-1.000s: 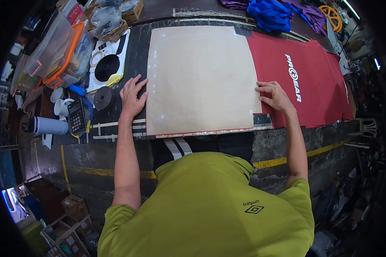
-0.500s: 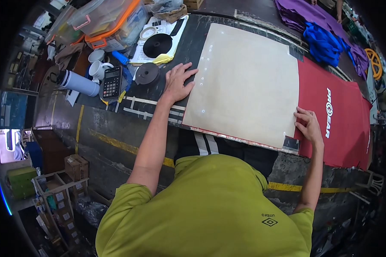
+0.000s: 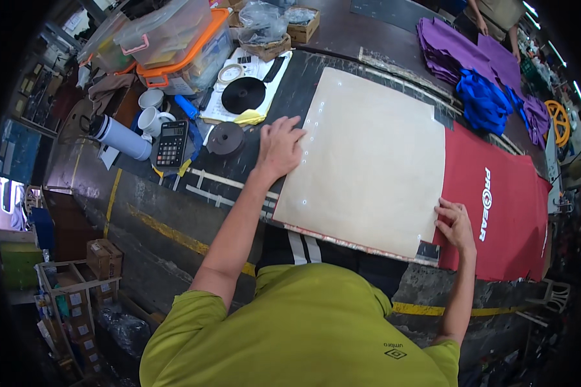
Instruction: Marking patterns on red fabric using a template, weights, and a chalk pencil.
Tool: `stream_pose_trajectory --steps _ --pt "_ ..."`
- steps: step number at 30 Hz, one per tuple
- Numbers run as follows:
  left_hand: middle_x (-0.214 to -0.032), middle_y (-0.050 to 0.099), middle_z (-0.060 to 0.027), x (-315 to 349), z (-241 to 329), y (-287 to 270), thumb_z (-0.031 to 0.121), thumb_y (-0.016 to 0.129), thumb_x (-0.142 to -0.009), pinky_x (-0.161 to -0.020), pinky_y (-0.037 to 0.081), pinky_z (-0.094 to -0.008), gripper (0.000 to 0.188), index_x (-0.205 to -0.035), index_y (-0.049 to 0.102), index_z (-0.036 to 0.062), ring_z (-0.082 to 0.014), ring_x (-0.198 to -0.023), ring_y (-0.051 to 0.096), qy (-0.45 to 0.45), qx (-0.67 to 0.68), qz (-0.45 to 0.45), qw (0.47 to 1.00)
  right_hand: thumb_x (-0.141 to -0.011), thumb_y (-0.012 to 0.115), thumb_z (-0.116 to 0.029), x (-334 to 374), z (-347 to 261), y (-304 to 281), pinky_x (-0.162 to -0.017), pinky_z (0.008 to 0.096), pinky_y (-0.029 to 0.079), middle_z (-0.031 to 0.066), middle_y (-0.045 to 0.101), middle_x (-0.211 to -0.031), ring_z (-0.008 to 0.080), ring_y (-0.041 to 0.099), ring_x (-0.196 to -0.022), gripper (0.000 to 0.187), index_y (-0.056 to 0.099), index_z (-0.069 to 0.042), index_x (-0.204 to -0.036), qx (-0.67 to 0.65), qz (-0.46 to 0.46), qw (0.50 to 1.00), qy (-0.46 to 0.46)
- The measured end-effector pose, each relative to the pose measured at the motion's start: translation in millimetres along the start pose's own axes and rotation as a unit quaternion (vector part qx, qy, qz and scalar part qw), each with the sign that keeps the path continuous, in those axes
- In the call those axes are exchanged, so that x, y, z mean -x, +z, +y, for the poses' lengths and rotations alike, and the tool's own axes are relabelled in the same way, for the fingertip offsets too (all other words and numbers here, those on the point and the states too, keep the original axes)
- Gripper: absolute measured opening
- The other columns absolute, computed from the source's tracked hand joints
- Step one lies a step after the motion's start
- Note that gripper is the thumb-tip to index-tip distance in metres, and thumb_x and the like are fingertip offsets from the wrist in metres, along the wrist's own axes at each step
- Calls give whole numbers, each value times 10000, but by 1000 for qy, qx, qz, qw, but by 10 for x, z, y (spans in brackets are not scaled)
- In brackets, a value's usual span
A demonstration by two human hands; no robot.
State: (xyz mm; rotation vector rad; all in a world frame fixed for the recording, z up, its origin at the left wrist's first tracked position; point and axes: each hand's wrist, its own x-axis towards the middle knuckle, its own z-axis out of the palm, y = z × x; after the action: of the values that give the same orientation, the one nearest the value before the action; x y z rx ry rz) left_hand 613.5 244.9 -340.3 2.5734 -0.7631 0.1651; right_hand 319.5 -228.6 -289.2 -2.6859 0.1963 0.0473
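A large cream sheet [image 3: 368,161], with a row of small holes along its left side and notched right corners, lies flat on red fabric [image 3: 503,213] with white lettering. At the sheet's left edge rests my left hand [image 3: 281,149]. Its fingers are stretched toward the sheet and it grips nothing. My right hand [image 3: 457,227] touches the sheet's lower right edge where it meets the red fabric. Those fingers are slightly bent and apart, holding nothing. The red fabric also shows as a thin strip along the sheet's near edge.
Left on the dark table [image 3: 332,48] are a grey tape roll [image 3: 226,139], a black roll [image 3: 243,95], a calculator [image 3: 172,143], mugs [image 3: 153,120] and a bottle [image 3: 121,137]. Plastic bins [image 3: 174,45] stand behind. Blue fabric [image 3: 483,103] and purple fabric [image 3: 440,55] lie far right, near another person [image 3: 494,22].
The view has tilted, so everything sits lower in the picture. My left hand's fingers have drawn closer together at the sheet's edge. My right hand stays at the right edge.
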Motion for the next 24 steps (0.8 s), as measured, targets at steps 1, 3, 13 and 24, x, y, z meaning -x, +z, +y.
stream_pose_trajectory --steps 1,3,13,24 --pt "-1558 608 -142 -148 70 33 141 667 -897 -1222 356 -553 442 -1329 751 108 -348 -1515 480 47 33 22 998 -783 881 -21 4 -6 -3 -1138 429 520 104 715 -1468 339 610 -1280 471 812 -49 -1248 -3 0 1000 3" --pt "-1571 595 -170 -511 229 158 134 653 -903 -1224 415 -521 486 -1379 717 62 -356 -1519 493 126 81 45 988 -765 887 -10 -2 -20 -3 -1124 428 527 111 718 -1460 338 614 -1257 479 815 -48 -1237 -2 -4 999 39" --pt "-1796 260 -194 -2267 465 861 596 595 -1042 -1341 167 -642 801 -1719 380 227 -398 -1681 179 56 -100 -96 989 -742 892 -15 -80 -87 -57 -1107 451 537 95 731 -1440 373 609 -1259 465 832 -66 -1200 -6 0 1000 23" --pt "-1775 254 -274 -2139 303 1127 695 579 -1004 -1303 109 -731 872 -1710 414 211 -468 -1655 182 7 -55 -87 995 -753 894 -28 -110 -114 -84 -1101 456 548 90 726 -1450 384 608 -1291 464 831 -70 -1211 17 -23 998 62"
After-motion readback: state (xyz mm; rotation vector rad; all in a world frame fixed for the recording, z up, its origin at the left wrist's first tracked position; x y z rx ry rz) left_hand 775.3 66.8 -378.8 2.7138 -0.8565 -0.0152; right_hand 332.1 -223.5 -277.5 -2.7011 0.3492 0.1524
